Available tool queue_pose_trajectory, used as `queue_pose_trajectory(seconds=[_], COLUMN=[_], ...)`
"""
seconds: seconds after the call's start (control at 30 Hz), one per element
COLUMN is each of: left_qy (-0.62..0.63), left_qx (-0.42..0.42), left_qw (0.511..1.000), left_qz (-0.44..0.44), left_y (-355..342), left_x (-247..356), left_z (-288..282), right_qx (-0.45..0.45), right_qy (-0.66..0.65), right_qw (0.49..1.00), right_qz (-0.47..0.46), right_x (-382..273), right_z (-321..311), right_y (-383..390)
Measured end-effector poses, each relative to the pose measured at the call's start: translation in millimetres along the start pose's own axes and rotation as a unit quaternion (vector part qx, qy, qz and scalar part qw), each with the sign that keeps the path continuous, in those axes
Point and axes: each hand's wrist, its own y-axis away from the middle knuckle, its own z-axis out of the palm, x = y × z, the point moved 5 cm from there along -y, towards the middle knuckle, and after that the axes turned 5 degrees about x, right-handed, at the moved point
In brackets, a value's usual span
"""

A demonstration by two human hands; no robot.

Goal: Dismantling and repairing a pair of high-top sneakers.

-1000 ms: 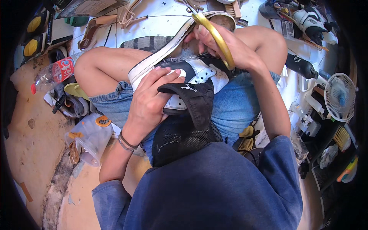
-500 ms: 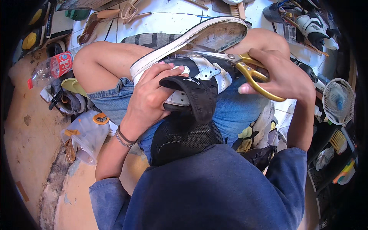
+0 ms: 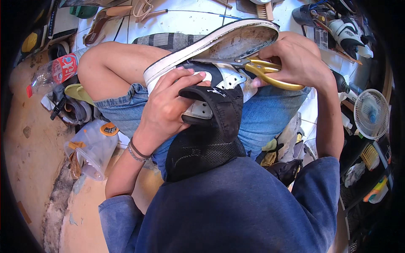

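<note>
1. The black-and-white sneaker (image 3: pixel 230 80), landmark for all places below, lies tilted across the person's lap. Its white cupsole (image 3: pixel 181 58) joins the upper at the left end and stands apart from it toward the right, exposing a stained inner face.

2. The left hand (image 3: pixel 166 99) is draped over the left end of the sneaker, fingers bent and slightly spread on the upper, the thumb lower down. The grip is fairly closed; it probably serves to steady the shoe where sole and upper meet.

3. The right hand (image 3: pixel 293 63), just right of the sneaker, is half curled around the handles of a pair of gold-handled scissors (image 3: pixel 248 64). The thumb tip shows beside the lower loop. How far apart the blades are cannot be told.

4. The scissors point leftward, their blades appearing to lie in the opening between cupsole and upper. Holding them from the sneaker's right presumably suits the gap, which is widest on that side.

5. A black mesh cap (image 3: pixel 204 147), nearer the body, overlaps the sneaker in this view and hides part of the upper.

6. Left of the sneaker lies a clear plastic bottle (image 3: pixel 55 74) with a red label; lower left, a translucent tub (image 3: pixel 99 141); to the right, a white fan (image 3: pixel 371 114); beyond its right end, a wooden brush (image 3: pixel 265 12).
</note>
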Motion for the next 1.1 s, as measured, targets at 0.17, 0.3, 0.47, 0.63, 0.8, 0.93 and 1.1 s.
queue_pose_trajectory(seconds=[0.17,0.3,0.47,0.63,0.8,0.93,1.1], left_qy=[0.008,-0.009,-0.002,-0.001,0.009,0.013,0.012], left_qx=[0.002,-0.007,-0.007,-0.004,-0.001,0.003,0.002], left_qw=[1.000,1.000,1.000,1.000,1.000,1.000,1.000], left_qz=[0.004,0.007,0.006,0.004,0.008,0.005,0.009], left_y=[-1,0,0,3,1,1,2], left_x=[0,-2,-1,-3,-2,-1,-1], left_z=[-1,-2,-1,-2,-1,-1,-2], right_qx=[-0.090,-0.131,-0.160,-0.101,-0.108,-0.087,-0.139], right_qy=[-0.004,-0.077,-0.108,0.060,0.023,0.013,0.010], right_qw=[0.994,0.986,0.978,0.993,0.991,0.994,0.984], right_qz=[0.058,0.064,0.075,0.031,0.076,0.071,0.113], right_x=[4,2,4,-6,4,2,-2], right_z=[-4,-2,-3,-4,-2,-2,0], right_y=[-3,8,9,-6,-1,-2,-12])
